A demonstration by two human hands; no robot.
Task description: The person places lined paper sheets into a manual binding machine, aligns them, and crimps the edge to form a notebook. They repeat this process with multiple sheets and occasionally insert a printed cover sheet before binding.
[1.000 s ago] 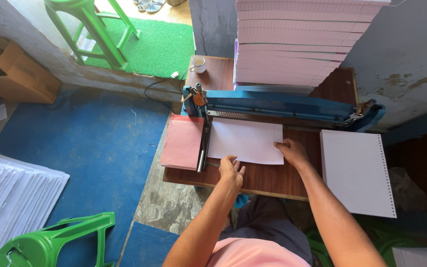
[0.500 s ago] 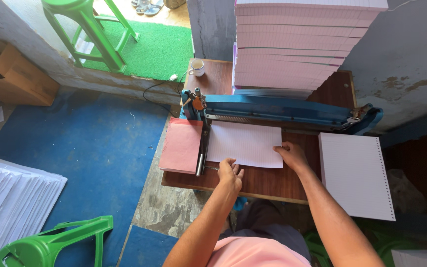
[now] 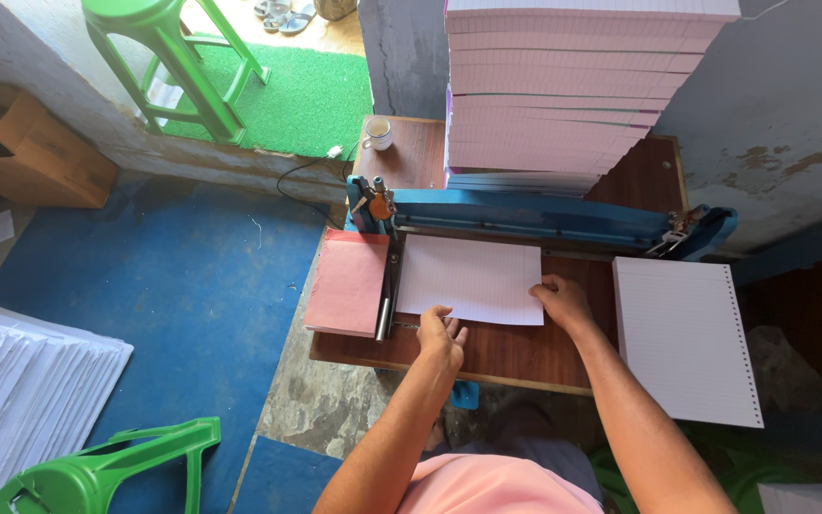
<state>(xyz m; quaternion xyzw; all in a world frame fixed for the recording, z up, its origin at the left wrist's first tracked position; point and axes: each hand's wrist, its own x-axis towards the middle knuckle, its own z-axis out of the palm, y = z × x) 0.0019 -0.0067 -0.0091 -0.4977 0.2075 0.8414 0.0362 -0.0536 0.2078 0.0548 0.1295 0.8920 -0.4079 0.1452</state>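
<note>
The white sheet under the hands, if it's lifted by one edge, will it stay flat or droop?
The white sheet looks thin, so it would likely droop. It seems light, and may slide easily on the smooth table. Both the left hand and right hand rest at its near edge.

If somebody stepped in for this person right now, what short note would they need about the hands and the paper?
Left hand: open, fingers on the near edge of the white ruled sheet stack.
Right hand: open, pressing the stack's right near corner.
The stack lies flat on the wooden table, its far edge at the blue punching machine.
Done, by the look of it: a punched white stack sits at the right.
Left, probably: the tall pink paper pile behind. A pink sheet stack lies at the left.
</note>
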